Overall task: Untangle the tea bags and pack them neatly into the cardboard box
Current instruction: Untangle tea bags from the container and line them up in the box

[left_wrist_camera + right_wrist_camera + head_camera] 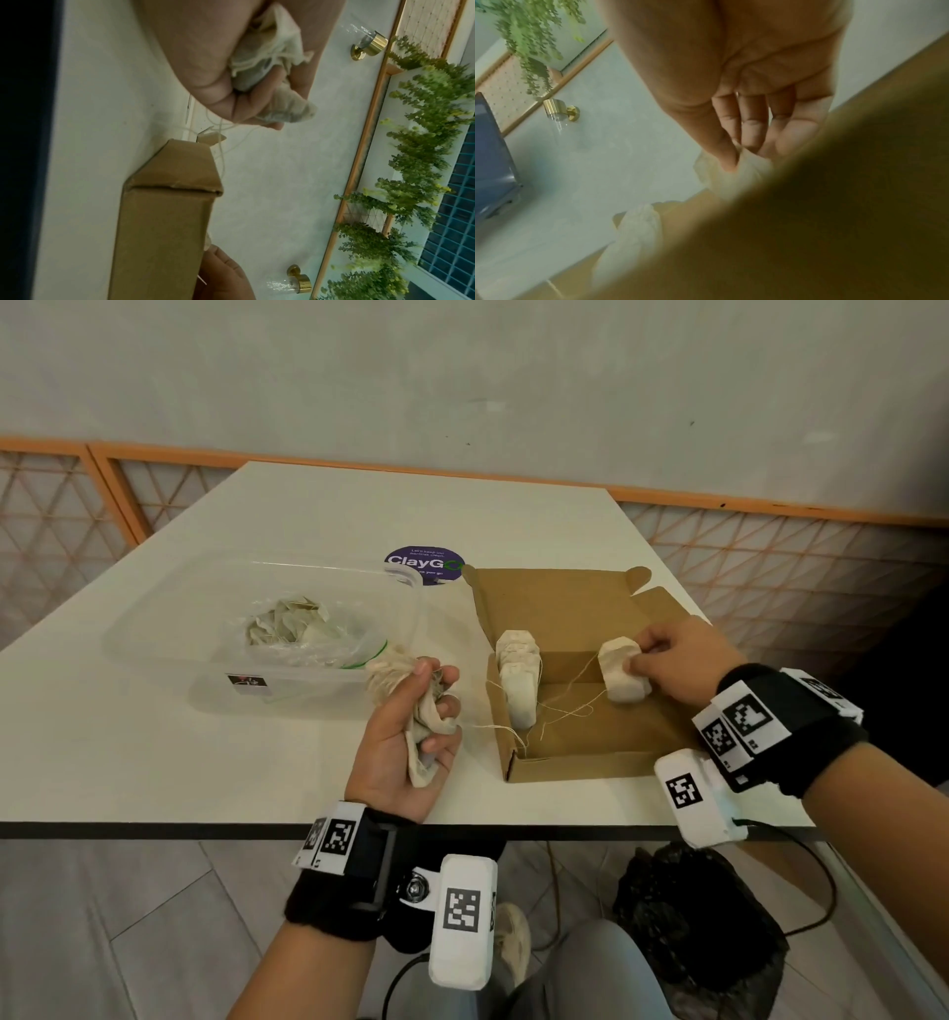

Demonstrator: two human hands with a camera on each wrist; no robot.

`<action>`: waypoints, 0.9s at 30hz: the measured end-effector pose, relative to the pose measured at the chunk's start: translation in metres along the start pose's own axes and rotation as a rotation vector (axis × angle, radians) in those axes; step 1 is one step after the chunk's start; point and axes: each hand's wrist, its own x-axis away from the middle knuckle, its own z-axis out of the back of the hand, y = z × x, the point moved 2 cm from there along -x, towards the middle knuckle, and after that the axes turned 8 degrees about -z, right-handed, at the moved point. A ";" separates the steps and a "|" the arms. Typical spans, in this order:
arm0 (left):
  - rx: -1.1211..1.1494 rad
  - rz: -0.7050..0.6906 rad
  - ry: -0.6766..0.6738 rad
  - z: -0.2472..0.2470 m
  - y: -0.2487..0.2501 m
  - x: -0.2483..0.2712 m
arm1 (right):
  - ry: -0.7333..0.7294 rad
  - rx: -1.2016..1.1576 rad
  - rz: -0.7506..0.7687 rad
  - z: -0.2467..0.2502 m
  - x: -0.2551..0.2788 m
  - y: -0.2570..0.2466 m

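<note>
On the white table (308,762), a clear plastic tub (169,634) holds a bag of crumpled tea bags (292,629). The open cardboard box (580,752) has pale tea bags standing at its left wall (518,680). The left hand (405,737) clutches a tangled bunch (426,726), strings trailing. The right hand (678,665) pinches one tea bag (619,675) inside the box.

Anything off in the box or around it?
Yes: loose strings sprawl across the cardboard box floor and over its near-left corner, trailing to the clump in the left hand. The packed tea bags stand tidy.
</note>
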 end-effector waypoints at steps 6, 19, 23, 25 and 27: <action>0.026 -0.006 -0.010 0.001 0.000 -0.001 | -0.388 -0.403 -0.035 -0.011 0.021 -0.022; -0.086 0.035 0.043 -0.001 -0.002 -0.002 | -0.570 -0.534 -0.103 -0.058 0.031 -0.042; -0.119 0.033 0.090 -0.003 -0.002 0.000 | -0.522 -0.601 -0.119 -0.061 0.032 -0.043; -0.119 0.036 0.090 -0.004 -0.002 0.000 | -0.459 -0.518 -0.094 -0.059 0.032 -0.040; -0.131 0.036 0.094 -0.005 -0.002 0.001 | -0.373 -0.417 -0.079 -0.055 0.031 -0.035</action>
